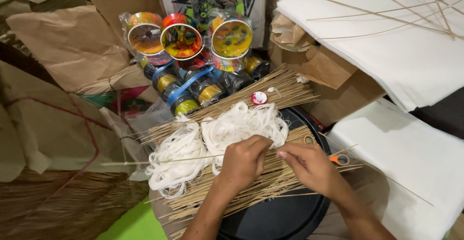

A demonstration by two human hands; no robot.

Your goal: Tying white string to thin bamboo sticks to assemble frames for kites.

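- I see both of my hands low in the middle, meeting over a pile of thin sticks [251, 182].
- My left hand [244, 162] is curled, fingers bent down onto the sticks; whether it pinches one I cannot tell.
- My right hand [311, 167] has its fingers pressed together towards the left hand, seemingly pinching something thin; what it grips I cannot tell.
- The sticks under my hands are too many to count; they lie fanned across one round black tray [285, 218].
- A second bundle of sticks [251, 97] lies further from me, slanting up to the right.
- Between the two bundles I count two loose hanks of white string [212, 138], side by side and touching.
- One single stick [140, 162] crosses the left hank, pointing left.
- One pair of scissors with orange handles [340, 159] lies just right of my right hand; one more ring shows beside it.
- One small red and white round cap [259, 98] sits on the far bundle.
- Beyond it I count three large colourful spools [181, 41] facing me, wrapped in clear plastic.
- Below those lie dark spools with yellow bands [186, 105], about five visible, two tied with blue straps.
- Two stacks of white paper [411, 61] are on the right, the upper one with several long sticks on it.
- Brown paper [67, 42] is on the left.
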